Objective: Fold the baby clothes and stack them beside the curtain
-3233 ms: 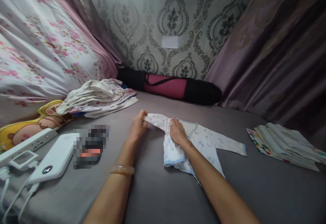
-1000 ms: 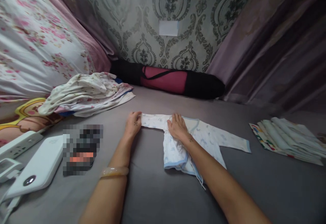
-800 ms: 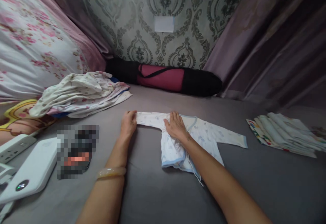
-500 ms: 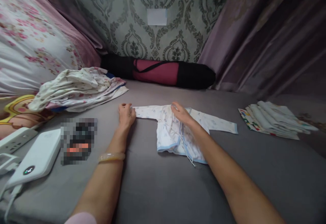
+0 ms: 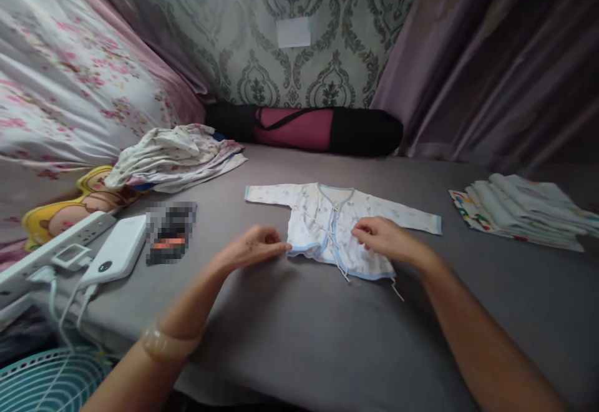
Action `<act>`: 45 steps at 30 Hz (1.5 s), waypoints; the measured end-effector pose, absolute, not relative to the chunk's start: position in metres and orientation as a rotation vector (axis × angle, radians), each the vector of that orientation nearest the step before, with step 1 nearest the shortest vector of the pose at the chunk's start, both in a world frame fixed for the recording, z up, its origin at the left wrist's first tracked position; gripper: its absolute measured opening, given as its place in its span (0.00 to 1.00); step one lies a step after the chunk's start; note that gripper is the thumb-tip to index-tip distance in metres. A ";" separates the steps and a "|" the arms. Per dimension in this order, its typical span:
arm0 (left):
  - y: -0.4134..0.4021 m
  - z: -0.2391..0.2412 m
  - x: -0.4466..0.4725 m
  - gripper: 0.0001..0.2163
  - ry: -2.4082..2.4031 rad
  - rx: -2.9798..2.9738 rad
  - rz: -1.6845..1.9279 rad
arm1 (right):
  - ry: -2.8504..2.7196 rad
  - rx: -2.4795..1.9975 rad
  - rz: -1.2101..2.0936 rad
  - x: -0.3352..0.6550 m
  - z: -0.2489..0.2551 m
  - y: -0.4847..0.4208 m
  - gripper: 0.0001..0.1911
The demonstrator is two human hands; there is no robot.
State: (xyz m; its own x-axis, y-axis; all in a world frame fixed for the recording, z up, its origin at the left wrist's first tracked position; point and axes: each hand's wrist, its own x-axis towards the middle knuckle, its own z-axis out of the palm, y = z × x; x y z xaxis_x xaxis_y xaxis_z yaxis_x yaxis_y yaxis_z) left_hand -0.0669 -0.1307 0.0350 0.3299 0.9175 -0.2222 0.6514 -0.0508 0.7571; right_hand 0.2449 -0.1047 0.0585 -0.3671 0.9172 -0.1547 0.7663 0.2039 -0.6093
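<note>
A white baby shirt (image 5: 309, 215) with blue trim and a faint print is spread on the grey bed sheet, both sleeves stretched out sideways. Thin white ties hang down its front. At the lower left corner of the hem is my left hand (image 5: 257, 246), thumb reaching to the blue edge and a gap showing between thumb and curled fingers. Over the shirt's right front panel, my right hand (image 5: 386, 240) has its thumb and fingertips drawn together on the cloth. A light bangle (image 5: 168, 343) circles my left wrist.
A stack of folded cloths (image 5: 519, 212) lies at the right, a loose clothes pile (image 5: 173, 156) at the left. Nearer left are a power bank (image 5: 115, 253), a power strip (image 5: 60, 256) with cables, and a blurred-out item. A black and maroon bag (image 5: 299, 128) lies along the wall.
My left hand has left the left sleeve cuff and come down to the hem corner. The right hand has moved from the collar down to the right front panel. The view has shifted slightly.
</note>
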 end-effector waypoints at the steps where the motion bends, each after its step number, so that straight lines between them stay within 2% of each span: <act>1: -0.140 0.033 -0.065 0.20 1.411 1.811 0.397 | -2.207 -1.654 0.877 0.255 0.061 -0.108 0.13; 9: -0.156 0.020 -0.042 0.15 1.592 1.923 0.462 | -2.022 -1.881 0.900 0.301 0.043 -0.173 0.17; 13: -0.157 0.023 -0.037 0.12 1.693 1.859 0.522 | -2.142 -1.901 0.634 0.292 0.028 -0.191 0.24; 17: -0.159 0.022 -0.031 0.09 1.673 1.799 0.672 | -2.205 -1.951 0.325 0.280 0.019 -0.193 0.25; 22: -0.152 0.014 -0.029 0.06 1.584 1.738 0.801 | -2.230 -1.962 0.286 0.276 0.013 -0.194 0.22; 28: -0.150 0.012 -0.053 0.12 1.563 2.239 0.532 | -2.269 -2.049 0.151 0.280 0.015 -0.199 0.20; 33: -0.154 0.017 -0.049 0.28 1.685 2.653 0.368 | -2.366 -2.001 -0.207 0.268 0.026 -0.198 0.25; 37: -0.152 0.038 -0.032 0.27 1.224 3.018 0.178 | -2.556 -1.692 -0.272 0.250 0.040 -0.199 0.32; 39: -0.152 0.051 -0.022 0.25 0.991 3.045 0.137 | -2.633 -1.544 -0.161 0.240 0.047 -0.201 0.29; 41: -0.151 0.060 -0.010 0.20 0.896 3.002 0.190 | -2.633 -1.470 -0.028 0.230 0.052 -0.202 0.20; 44: -0.145 0.056 0.007 0.08 0.999 2.884 0.281 | -2.526 -1.549 0.093 0.213 0.051 -0.196 0.11; 45: -0.143 0.050 0.010 0.08 1.084 2.843 0.284 | -2.486 -1.612 0.112 0.208 0.048 -0.191 0.11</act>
